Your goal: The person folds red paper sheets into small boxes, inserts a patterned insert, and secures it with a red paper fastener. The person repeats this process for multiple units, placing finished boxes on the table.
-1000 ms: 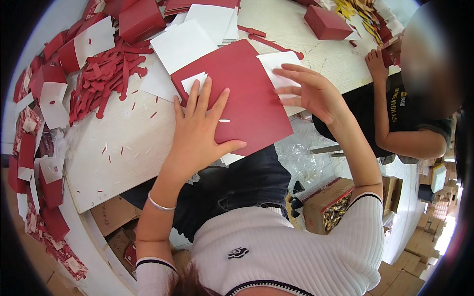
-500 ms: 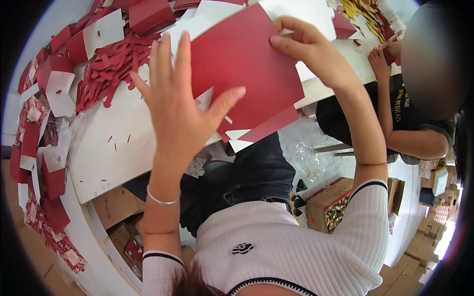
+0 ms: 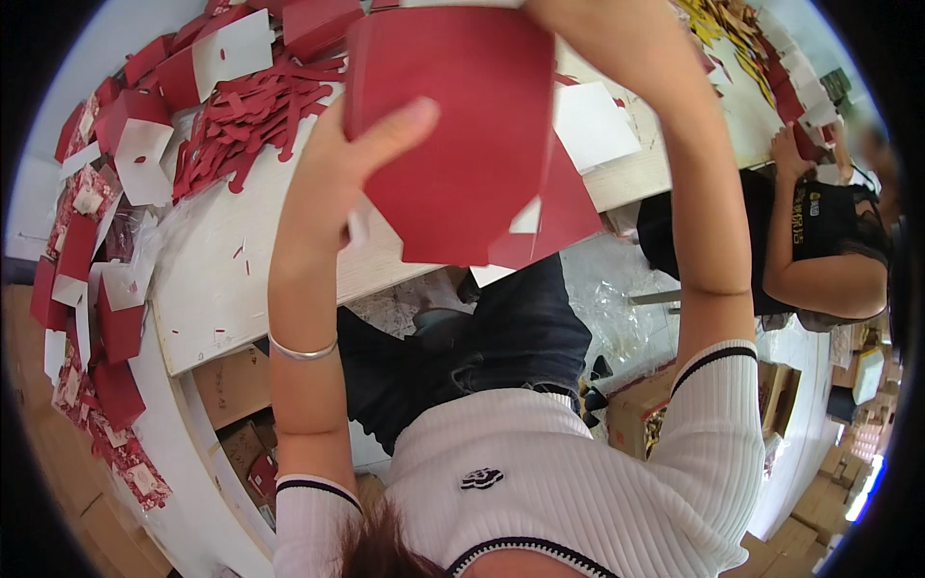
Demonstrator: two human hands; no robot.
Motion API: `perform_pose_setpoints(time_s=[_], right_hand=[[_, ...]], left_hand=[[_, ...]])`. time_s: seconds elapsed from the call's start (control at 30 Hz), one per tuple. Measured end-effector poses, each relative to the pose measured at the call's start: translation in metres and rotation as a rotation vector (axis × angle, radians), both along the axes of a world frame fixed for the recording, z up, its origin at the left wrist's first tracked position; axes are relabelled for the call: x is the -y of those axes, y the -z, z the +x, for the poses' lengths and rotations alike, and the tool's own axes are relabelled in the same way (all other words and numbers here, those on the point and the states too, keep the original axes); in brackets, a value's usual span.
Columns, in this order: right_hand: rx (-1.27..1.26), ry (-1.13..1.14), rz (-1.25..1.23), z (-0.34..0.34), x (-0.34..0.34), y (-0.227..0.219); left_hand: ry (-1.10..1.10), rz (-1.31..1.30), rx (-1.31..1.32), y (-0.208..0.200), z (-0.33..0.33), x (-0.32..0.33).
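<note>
A red folding carton (image 3: 453, 144) is held up over the table, its big panel facing me and its tapered flap pointing down. My left hand (image 3: 323, 183) grips its left side, the thumb lying across the front and the other fingers hidden behind. At the top right corner is my right hand (image 3: 617, 43), blurred and partly cut off by the picture's upper edge, its fingers bent over the carton's edge. Below the carton, a flat red sheet (image 3: 568, 207) with white on its underside lies over the table edge.
Red cut-out strips (image 3: 241, 116) are heaped on the white table (image 3: 212, 279), with red and white cartons (image 3: 145, 144) along its far left. A white sheet (image 3: 593, 125) lies right of the carton. On the right, a co-worker (image 3: 819, 231) handles a red piece. A cardboard box (image 3: 636, 409) stands below.
My left hand, spread open before, has closed on the carton's left side. The carton has turned more upright and squared out, and my right hand has moved up along its top edge.
</note>
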State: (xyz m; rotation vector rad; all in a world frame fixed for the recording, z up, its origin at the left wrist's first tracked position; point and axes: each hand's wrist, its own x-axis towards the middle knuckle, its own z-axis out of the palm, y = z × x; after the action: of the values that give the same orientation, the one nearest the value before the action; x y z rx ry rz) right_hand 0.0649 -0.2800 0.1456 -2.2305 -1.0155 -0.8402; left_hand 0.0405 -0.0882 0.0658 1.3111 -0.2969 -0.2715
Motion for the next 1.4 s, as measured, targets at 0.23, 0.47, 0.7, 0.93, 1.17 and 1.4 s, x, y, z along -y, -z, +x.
perform_pose_setpoints(time_s=[0.23, 0.47, 0.7, 0.93, 1.17, 1.4], right_hand=[[0.155, 0.058, -0.375, -0.053, 0.015, 0.054], [-0.134, -0.279, 0.107, -0.029, 0.042, 0.055], [-0.412, -0.34, 0.557, -0.032, 0.02, 0.067], [-0.465, -0.293, 0.775, -0.033, 0.003, 0.06], [-0.428, -0.189, 0.973, -0.043, -0.015, 0.067], [-0.437, -0.2, 1.204, -0.048, -0.014, 0.072]], left_hand=[[0.096, -0.353, -0.43, 0.005, 0.007, -0.018], [0.162, 0.104, 0.21, 0.019, 0.016, -0.026], [-0.09, -0.219, 0.726, -0.002, -0.002, 0.031], [-0.318, -0.058, 0.904, -0.012, -0.003, 0.041], [-0.281, -0.108, 0.817, -0.008, -0.007, 0.036], [0.061, -0.359, 0.54, -0.009, -0.01, 0.029]])
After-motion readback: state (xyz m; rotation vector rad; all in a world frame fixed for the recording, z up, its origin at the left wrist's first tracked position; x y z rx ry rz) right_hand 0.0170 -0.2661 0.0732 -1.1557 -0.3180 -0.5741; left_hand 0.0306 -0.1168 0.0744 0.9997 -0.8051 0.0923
